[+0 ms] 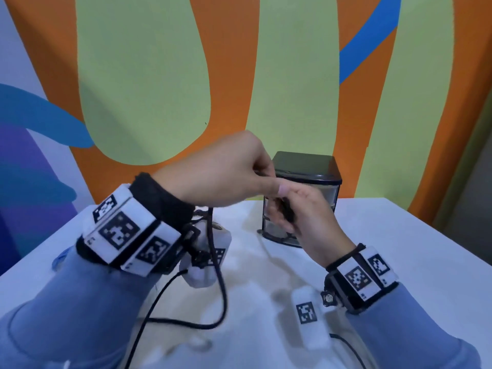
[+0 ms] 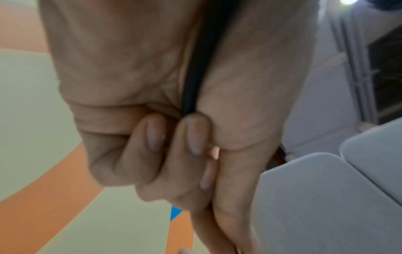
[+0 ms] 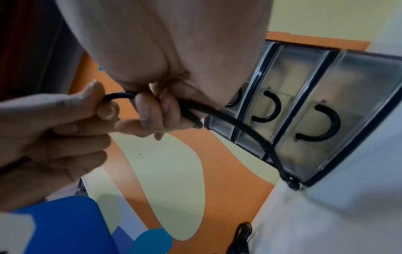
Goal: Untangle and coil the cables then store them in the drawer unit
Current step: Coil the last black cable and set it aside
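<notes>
A black cable (image 1: 191, 324) loops on the white table (image 1: 399, 249) and rises to both hands, which meet in front of the black drawer unit (image 1: 308, 166). My left hand (image 1: 269, 179) grips the cable (image 2: 195, 68) in curled fingers. Just below and to its right, my right hand (image 1: 282, 214) holds a dark bunch of the same cable. In the right wrist view, the right hand (image 3: 156, 110) clasps several strands of cable (image 3: 239, 123) while the left hand (image 3: 102, 106) pinches a short arc beside it. The drawer unit (image 3: 359, 82) has three clear drawers, all closed.
The unit stands at the table's far edge against a painted orange and green wall. A second dark cable bundle (image 3: 241, 237) lies on the table near the wall. The cable runs down past the unit's lower front corner.
</notes>
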The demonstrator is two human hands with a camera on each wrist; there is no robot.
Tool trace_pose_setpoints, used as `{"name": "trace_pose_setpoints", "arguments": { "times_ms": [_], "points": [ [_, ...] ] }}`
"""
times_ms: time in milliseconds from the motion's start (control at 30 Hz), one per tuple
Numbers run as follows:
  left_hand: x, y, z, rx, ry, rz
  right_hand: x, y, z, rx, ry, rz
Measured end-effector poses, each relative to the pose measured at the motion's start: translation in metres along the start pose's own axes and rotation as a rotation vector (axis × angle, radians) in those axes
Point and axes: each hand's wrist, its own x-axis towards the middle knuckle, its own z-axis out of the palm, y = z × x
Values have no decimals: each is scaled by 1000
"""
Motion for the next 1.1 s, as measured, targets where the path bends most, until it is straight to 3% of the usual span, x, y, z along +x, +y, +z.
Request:
{"name": "trace_pose_setpoints", "arguments": {
  "times_ms": [233,400,500,667,767,900,1100],
  "points": [
    [8,-31,-1,-271,249,46,-2,-11,-6,471,-140,232],
    [22,-48,19,-331,405,-14,-6,-20,-9,665,-143,206],
    [28,-48,36,-155,288,-88,-4,-20,-7,703,-82,138],
    [26,-23,66,119,-64,-159,-1,-18,-11,829,34,43],
    [19,-4,72,180,-185,-100,2,-14,-15,766,96,-19],
    [11,10,54,205,-136,-29,3,-9,-10,454,144,19],
    [4,0,18,32,-19,12,0,-4,0,102,-61,37]
  ]
}}
